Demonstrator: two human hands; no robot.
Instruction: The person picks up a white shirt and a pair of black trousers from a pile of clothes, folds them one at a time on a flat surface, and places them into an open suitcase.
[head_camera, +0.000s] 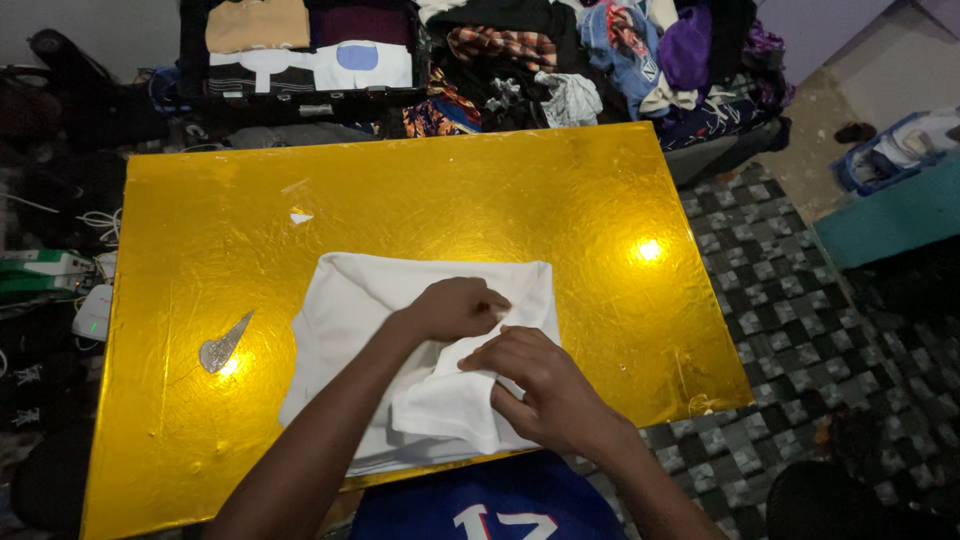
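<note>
I see the white garment (350, 310) lying flat on the near half of the gold table (420, 200). My left hand (455, 308) is curled shut, pressing its middle, and just beside it my right hand (540, 385) pinches a folded flap of it.

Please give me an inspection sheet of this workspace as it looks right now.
Surface: gold foil-covered table, shiny, with a torn patch at its left.
Job's things: white garment, partly folded, at the near edge.
Clutter: pile of mixed clothes behind the table; folded clothes in an open case.
Hands: left hand pressing on the garment; right hand, its grip closed on a white fold.
Cables: white cords left of the table.
Surroundings: checked tile floor; teal box at right.
</note>
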